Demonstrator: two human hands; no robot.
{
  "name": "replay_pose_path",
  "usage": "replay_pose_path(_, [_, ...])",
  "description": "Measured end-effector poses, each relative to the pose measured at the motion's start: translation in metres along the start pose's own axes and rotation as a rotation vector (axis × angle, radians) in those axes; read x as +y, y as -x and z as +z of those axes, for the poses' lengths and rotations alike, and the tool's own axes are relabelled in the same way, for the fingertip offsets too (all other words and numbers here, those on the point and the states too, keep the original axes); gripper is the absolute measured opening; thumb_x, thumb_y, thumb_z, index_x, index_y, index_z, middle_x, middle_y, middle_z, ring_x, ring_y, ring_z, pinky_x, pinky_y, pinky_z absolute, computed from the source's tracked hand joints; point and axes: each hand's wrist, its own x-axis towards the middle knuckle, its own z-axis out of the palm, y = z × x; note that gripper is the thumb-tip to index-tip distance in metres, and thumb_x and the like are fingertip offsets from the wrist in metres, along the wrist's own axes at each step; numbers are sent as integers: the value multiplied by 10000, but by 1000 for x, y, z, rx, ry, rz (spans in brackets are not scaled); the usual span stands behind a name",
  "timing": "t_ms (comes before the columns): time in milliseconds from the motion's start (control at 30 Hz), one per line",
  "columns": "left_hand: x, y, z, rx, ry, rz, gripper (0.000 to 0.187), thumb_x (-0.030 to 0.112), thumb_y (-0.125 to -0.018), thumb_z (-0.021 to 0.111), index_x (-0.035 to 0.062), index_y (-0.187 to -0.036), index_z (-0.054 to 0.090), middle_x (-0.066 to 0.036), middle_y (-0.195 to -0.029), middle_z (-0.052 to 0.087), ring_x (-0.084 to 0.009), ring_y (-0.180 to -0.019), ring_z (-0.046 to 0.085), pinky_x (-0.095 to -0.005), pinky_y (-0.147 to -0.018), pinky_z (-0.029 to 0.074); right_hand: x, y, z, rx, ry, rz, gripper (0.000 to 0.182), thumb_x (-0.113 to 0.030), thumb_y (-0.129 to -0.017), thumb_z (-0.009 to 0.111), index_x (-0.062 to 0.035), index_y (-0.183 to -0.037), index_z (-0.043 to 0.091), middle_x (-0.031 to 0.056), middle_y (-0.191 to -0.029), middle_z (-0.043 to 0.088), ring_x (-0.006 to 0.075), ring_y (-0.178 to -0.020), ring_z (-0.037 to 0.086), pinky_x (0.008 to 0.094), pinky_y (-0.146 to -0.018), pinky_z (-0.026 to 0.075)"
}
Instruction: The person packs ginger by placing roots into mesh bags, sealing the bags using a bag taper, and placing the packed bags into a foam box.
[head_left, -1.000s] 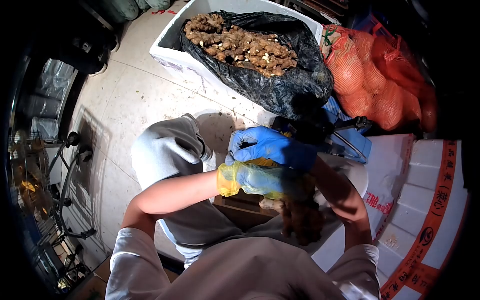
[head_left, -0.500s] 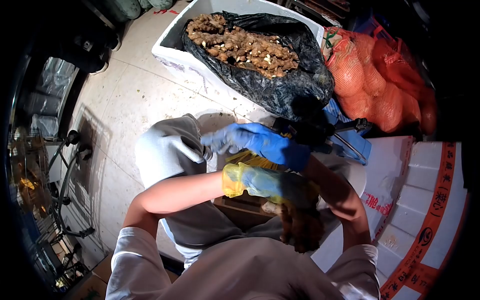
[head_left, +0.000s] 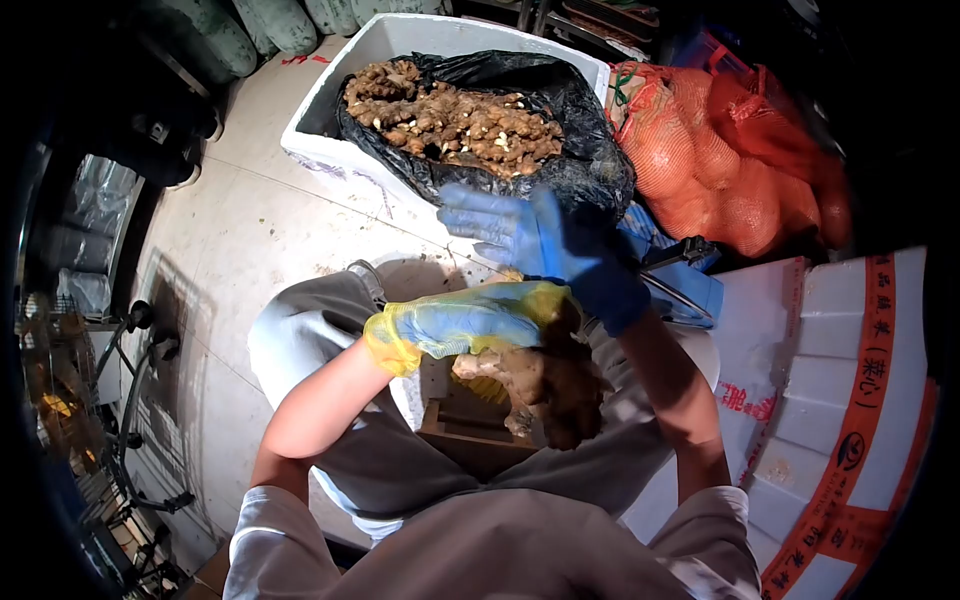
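Note:
My left hand (head_left: 470, 322), in a blue glove with a yellow mesh layer, is closed around a large knobbly piece of ginger (head_left: 515, 380). This ginger hangs below the palm, between my knees; part of it is in dark shadow. Just above and to the right, my right hand (head_left: 525, 235) wears a blue glove and has its fingers stretched out with nothing in them. Beyond it lies a heap of ginger roots (head_left: 470, 125) on a black plastic bag (head_left: 585, 165) inside a white foam box (head_left: 318, 118). A wooden stool or box edge (head_left: 465, 425) shows between my legs.
Orange mesh sacks (head_left: 690, 150) with round contents stand at the back right. White foam boxes (head_left: 840, 320) with red tape are at my right. A black metal rack (head_left: 135, 400) stands on the left, and a person's dark shoe (head_left: 185, 178) shows behind it.
My right hand has moved up, away from my left wrist, and its fingers have spread. The left hand has shifted left and up with the ginger, which shows more now. The view has shifted slightly.

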Motion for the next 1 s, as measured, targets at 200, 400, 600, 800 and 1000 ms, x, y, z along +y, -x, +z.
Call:
replay_pose_path(200, [-17,1,21,-27,36,-155,308,70,-814,518,-6,-1107,458,-108,-985,549,-134,-818,555,-220,-626,463,18,12,31,-62,221,166,353,-233,-842,475,17,-1083,537,119,-1086,549,168,-1012,493,279,-905,335])
replay_pose_path(400, [-15,-3,36,-36,11,-186,297,63,-803,525,-3,-1089,477,-105,-999,538,-139,-857,540,-223,-664,454,22,3,42,-139,430,100,154,-121,-750,561,16,-821,561,93,-832,573,144,-794,533,263,-747,407])
replay_pose_path(600, [-5,-14,48,-41,-55,-186,286,55,-793,532,0,-1071,497,-103,-1014,528,-143,-897,525,-226,-701,445,27,5,24,105,414,15,168,-180,-822,500,-27,-892,501,48,-820,532,120,-811,499,232,-724,395])
replay_pose_path(800, [25,-17,57,14,-272,-90,276,47,-782,539,3,-1053,517,-100,-1028,517,-148,-936,510,-229,-739,436,28,14,-8,416,198,-32,147,-202,-858,479,-66,-911,495,-22,-810,506,60,-748,483,178,-639,386])
replay_pose_path(1000, [60,-20,36,-31,-584,224,389,52,-805,503,-12,-1174,401,-114,-1113,497,-173,-973,520,-282,-789,466,12,37,5,436,63,110,174,-170,-831,514,-42,-949,527,-11,-834,526,58,-786,489,200,-677,421])
